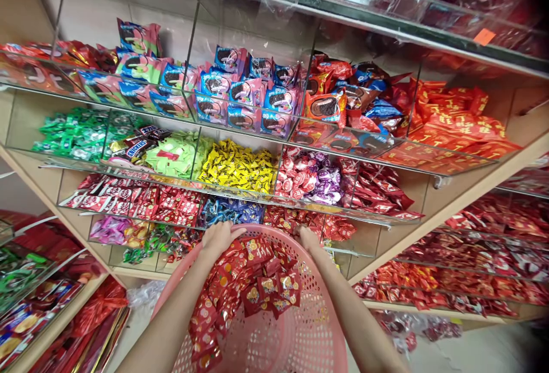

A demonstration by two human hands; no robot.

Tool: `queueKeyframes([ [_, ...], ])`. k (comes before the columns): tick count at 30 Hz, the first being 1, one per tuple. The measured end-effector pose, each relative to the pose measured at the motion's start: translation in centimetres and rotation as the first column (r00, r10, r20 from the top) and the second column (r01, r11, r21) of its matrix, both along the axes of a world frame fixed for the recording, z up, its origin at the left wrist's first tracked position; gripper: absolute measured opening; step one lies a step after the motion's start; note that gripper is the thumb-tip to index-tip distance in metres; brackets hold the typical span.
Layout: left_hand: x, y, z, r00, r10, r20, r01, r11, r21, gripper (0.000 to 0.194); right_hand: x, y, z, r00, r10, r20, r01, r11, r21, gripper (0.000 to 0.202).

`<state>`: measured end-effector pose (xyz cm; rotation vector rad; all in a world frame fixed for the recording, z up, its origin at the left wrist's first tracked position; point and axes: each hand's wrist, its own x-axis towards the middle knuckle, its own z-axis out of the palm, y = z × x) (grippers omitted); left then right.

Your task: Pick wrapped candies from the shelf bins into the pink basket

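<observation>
A large pink plastic basket (pixel 317 281) with a perforated wall is tilted in front of me. My left hand (pixel 221 239) grips its far rim, thumb over the edge, and my right hand (pixel 309 238) is closed on the rim further right; its fingertips are partly hidden. Inside the basket, red candy packets (pixel 268 287) with orange fruit pictures lie heaped against the far and left wall. Just beyond the rim, similar red packets (pixel 283 218) fill a shelf compartment, next to blue wrapped sweets (pixel 234 213).
Glass-fronted shelves (pixel 240 187) rise ahead. They hold yellow candies (pixel 240 167), purple candies (pixel 323 181), green candies (pixel 77 135) and cookie packs (pixel 253 90). More shelves of red packets (pixel 450 281) stand right. At lower left is another stocked rack (pixel 38 304).
</observation>
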<state>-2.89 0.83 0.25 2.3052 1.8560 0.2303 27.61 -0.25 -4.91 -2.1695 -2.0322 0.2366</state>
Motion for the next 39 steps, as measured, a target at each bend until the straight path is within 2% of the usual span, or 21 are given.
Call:
queueKeyframes([
  [7,0.0,0.1,-0.1,1.000,-0.001,-0.005,0.001,1.000,-0.004,0.072,0.0,-0.3,-0.7,0.999,-0.040,0.004,0.040,0.996,0.081,0.018],
  [13,0.0,0.1,-0.1,1.000,0.001,-0.005,-0.001,1.000,-0.010,0.071,-0.3,-1.4,0.4,0.997,-0.069,-0.019,0.071,0.974,0.216,0.021],
  [18,0.0,0.0,0.0,1.000,0.006,-0.004,-0.006,1.000,-0.027,0.070,-0.1,-3.1,2.4,0.978,-0.002,-0.206,0.101,0.878,0.468,0.020],
  [22,0.1,0.0,0.1,1.000,0.030,-0.003,-0.030,0.998,-0.059,0.067,-0.6,-4.9,5.4,0.891,-0.030,-0.453,0.301,0.787,0.539,0.020],
  [24,0.1,0.0,0.1,1.000,0.030,-0.003,-0.030,0.998,-0.058,0.068,-1.5,-6.1,6.9,0.795,-0.026,-0.606,0.411,0.758,0.506,0.021],
  [25,0.1,0.0,0.1,1.000,0.024,-0.002,-0.024,0.998,-0.050,0.069,-2.2,-6.8,7.3,0.731,-0.003,-0.682,0.442,0.764,0.470,0.021],
  [28,0.1,0.0,-0.1,1.000,0.002,0.006,-0.002,1.000,-0.017,0.075,-5.0,-8.9,7.4,0.523,0.071,-0.850,0.397,0.861,0.317,0.018],
  [31,0.0,-0.1,-0.1,1.000,-0.005,0.007,0.005,1.000,0.006,0.079,-7.9,-10.7,5.8,0.379,0.029,-0.925,0.270,0.952,0.141,0.015],
  [35,0.1,-0.1,-0.1,1.000,-0.005,0.003,0.005,1.000,0.003,0.078,-9.9,-11.9,3.3,0.288,-0.036,-0.957,0.180,0.984,0.017,0.017],
  [39,0.1,-0.1,-0.1,1.000,0.014,-0.022,-0.015,1.000,-0.026,0.075,-10.2,-12.4,1.8,0.284,-0.115,-0.952,0.079,0.992,-0.096,0.019],
])
